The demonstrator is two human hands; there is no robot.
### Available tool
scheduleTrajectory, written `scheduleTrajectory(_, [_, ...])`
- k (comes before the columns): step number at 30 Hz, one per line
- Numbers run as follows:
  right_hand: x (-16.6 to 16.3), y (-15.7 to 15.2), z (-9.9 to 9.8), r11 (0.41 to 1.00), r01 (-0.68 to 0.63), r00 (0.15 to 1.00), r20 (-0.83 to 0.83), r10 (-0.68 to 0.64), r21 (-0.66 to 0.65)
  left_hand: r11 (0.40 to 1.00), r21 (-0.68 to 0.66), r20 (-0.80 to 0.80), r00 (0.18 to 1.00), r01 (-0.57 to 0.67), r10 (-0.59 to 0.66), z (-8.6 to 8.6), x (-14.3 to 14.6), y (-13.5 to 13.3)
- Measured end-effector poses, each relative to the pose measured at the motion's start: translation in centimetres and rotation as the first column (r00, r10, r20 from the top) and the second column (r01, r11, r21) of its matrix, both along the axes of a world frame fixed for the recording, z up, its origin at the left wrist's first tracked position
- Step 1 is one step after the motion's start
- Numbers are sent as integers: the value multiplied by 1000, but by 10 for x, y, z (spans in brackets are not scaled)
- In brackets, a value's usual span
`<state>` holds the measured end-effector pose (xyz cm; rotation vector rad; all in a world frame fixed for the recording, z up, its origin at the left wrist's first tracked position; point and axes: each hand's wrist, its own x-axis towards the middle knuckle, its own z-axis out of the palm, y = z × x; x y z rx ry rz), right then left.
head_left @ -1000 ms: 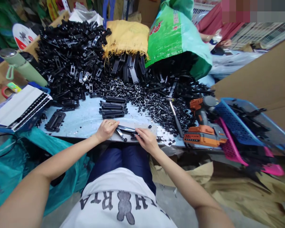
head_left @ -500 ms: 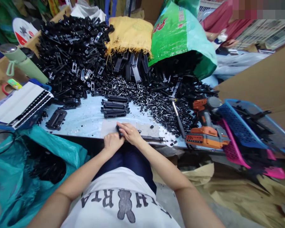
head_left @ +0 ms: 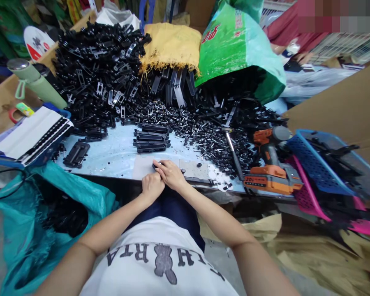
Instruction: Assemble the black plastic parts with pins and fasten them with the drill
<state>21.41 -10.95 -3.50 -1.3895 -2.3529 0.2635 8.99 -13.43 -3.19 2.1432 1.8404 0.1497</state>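
My left hand (head_left: 152,187) is closed, its fist pressed against my right hand at the front edge of the table. My right hand (head_left: 170,174) has its fingers bent around a small black plastic part (head_left: 156,165), which both hands grip. Only the far end of that part shows; the fingers hide the rest. Just beyond lie several long black plastic pieces (head_left: 151,137), stacked in a row. Loose black-headed pins (head_left: 203,139) are heaped to their right. A hammer (head_left: 234,154) lies on that heap, head pointing away from me.
An orange cordless drill (head_left: 269,164) stands right, beside a blue basket (head_left: 323,164) and a pink basket (head_left: 308,197). Black parts (head_left: 92,70) are piled at back left. A teal sack (head_left: 18,230) hangs open at left. Another person's sleeve (head_left: 283,24) shows at far right.
My left hand has closed in against my right, and less of the black part shows between them. The whole view has shifted slightly.
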Motion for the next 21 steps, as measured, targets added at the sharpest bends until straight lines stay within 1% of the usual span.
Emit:
scheduleTrajectory(1, [4, -3, 3, 999, -28, 1000, -6, 28, 16, 998, 18, 19, 998, 52, -53, 1, -2, 1])
scheduleTrajectory(3, [21, -13, 8, 994, -77, 996, -32, 80, 82, 972, 130, 66, 977, 194, -203, 4, -8, 6])
scheduleTrajectory(4, [32, -19, 10, 990, -69, 996, -55, 77, 126, 935, 213, 79, 949, 282, -304, 6, -10, 10])
scheduleTrajectory(6, [57, -31, 8, 981, -2, 995, -101, 21, 192, 820, 345, 64, 860, 457, -506, 9, -9, 22])
scheduleTrajectory(7, [69, -37, 5, 979, 28, 994, -108, -5, 203, 767, 364, 50, 811, 529, -583, 9, -6, 28])
scheduleTrajectory(8, [80, -41, 1, 979, 35, 995, -98, -16, 201, 730, 354, 43, 770, 585, -637, 9, -1, 34])
scheduleTrajectory(9, [88, -44, -5, 981, 23, 997, -75, -9, 194, 712, 324, 44, 742, 623, -669, 8, 5, 39])
scheduleTrajectory(10, [95, -46, -11, 982, 1, 999, -46, 8, 188, 711, 287, 52, 730, 642, -681, 7, 11, 43])
scheduleTrajectory(12, [103, -45, -21, 980, -28, 999, -8, 31, 199, 733, 234, 65, 742, 639, -668, 3, 20, 46])
scheduleTrajectory(14, [107, -39, -27, 973, -47, 999, -13, 51, 225, 750, 231, 61, 760, 620, -647, 0, 24, 45])
scheduleTrajectory(16, [112, -30, -26, 969, -111, 993, -12, 116, 221, 750, 251, 53, 765, 613, -642, -1, 24, 42])
scheduleTrajectory(19, [120, -18, -17, 949, -256, 966, 27, 256, 182, 737, 263, 47, 755, 623, -654, 2, 20, 39])
scheduleTrajectory(20, [123, -15, -14, 942, -291, 957, 58, 285, 168, 725, 262, 33, 745, 637, -666, 2, 19, 38])
scheduleTrajectory(21, [126, -13, -12, 940, -301, 953, 100, 287, 162, 707, 265, 5, 733, 655, -681, 2, 19, 38])
